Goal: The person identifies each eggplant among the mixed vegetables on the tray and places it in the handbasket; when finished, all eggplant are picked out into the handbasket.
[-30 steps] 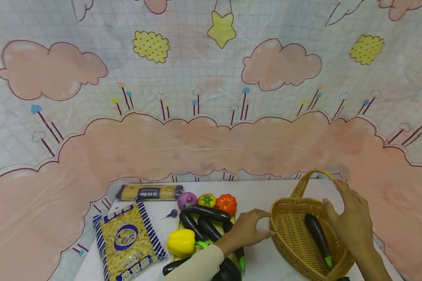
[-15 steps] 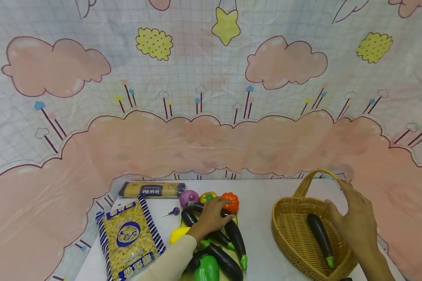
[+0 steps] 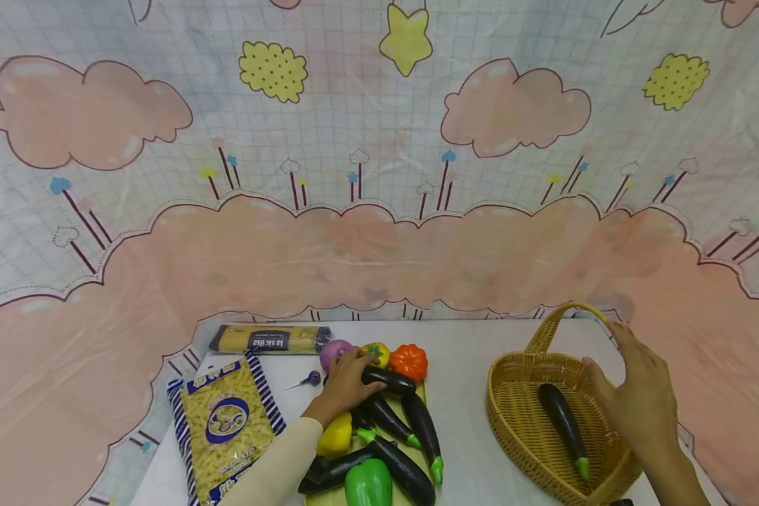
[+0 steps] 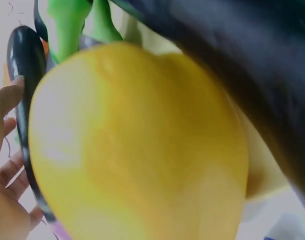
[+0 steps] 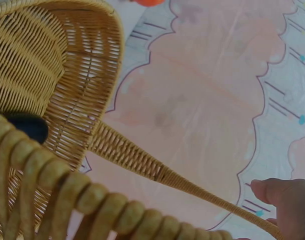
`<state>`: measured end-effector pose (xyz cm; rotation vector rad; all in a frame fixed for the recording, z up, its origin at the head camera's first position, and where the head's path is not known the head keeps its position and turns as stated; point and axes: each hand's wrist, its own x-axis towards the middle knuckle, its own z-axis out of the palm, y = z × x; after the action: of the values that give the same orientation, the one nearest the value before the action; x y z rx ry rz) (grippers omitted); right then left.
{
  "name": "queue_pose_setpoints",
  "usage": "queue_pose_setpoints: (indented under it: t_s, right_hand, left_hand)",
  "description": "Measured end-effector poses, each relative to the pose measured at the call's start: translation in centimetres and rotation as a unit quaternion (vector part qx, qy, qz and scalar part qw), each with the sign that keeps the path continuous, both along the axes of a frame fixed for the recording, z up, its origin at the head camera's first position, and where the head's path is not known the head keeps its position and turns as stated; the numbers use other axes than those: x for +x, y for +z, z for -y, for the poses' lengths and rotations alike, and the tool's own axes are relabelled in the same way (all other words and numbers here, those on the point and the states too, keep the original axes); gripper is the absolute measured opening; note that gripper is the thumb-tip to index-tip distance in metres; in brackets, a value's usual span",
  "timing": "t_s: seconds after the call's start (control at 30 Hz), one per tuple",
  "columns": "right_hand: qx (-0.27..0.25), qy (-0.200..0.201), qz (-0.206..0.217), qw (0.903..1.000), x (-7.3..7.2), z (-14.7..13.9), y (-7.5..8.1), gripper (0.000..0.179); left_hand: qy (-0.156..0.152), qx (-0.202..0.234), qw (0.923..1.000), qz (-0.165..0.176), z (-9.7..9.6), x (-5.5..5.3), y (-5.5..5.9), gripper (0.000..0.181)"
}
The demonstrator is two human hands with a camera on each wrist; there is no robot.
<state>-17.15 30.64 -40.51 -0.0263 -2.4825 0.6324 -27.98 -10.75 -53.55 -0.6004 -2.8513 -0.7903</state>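
Note:
My left hand (image 3: 344, 386) reaches over the pile of vegetables. Its thumb and fingers straddle the left end of a dark eggplant (image 3: 390, 380) lying on top. In the left wrist view the thumb lies against that eggplant (image 4: 23, 60), the other fingers along its far side. On the right, my right hand (image 3: 644, 393) holds the handle (image 3: 547, 330) of a heart-shaped wicker basket (image 3: 502, 414), thumb standing apart from the fingers. Inside the basket rests one eggplant (image 3: 564, 429). A yellow bell pepper (image 4: 137, 145) fills much of the left wrist view.
Several more eggplants (image 3: 422, 432) and a green bell pepper (image 3: 369, 485) lie on a yellow tray (image 3: 316, 500). Behind are an onion (image 3: 334, 355) and an orange-red pumpkin-like vegetable (image 3: 409, 362). Left stand a pasta bag (image 3: 228, 422) and a spaghetti pack (image 3: 268, 339).
My left hand has moved left from the basket's rim to the top eggplant in the pile. The right hand stays at the handle. The eggplant in the basket has shifted slightly left.

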Motion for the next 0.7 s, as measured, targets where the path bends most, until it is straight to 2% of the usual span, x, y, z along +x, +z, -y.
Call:
queue_pose_setpoints:
  t_s: [0.2, 0.53, 0.7]
  right_hand:
    - [0.0, 0.0, -0.005, 1.0, -0.13, -0.05, 0.03, 0.071]
    - [-0.001, -0.011, 0.0, 0.9999, -0.15, 0.09, 0.08, 0.07]
    - [0.003, -0.01, 0.001, 0.9999, -0.09, 0.11, 0.1, 0.07]
  left_hand:
    - [-0.015, -0.013, 0.9998, -0.001, 0.94, -0.32, 0.03, 0.039]
    - [-0.029, -0.031, 0.9984, 0.037, 1.18, -0.45, 0.48, 0.036]
    - [-0.035, -0.033, 0.998, 0.042, 1.1, -0.62, 0.03, 0.034]
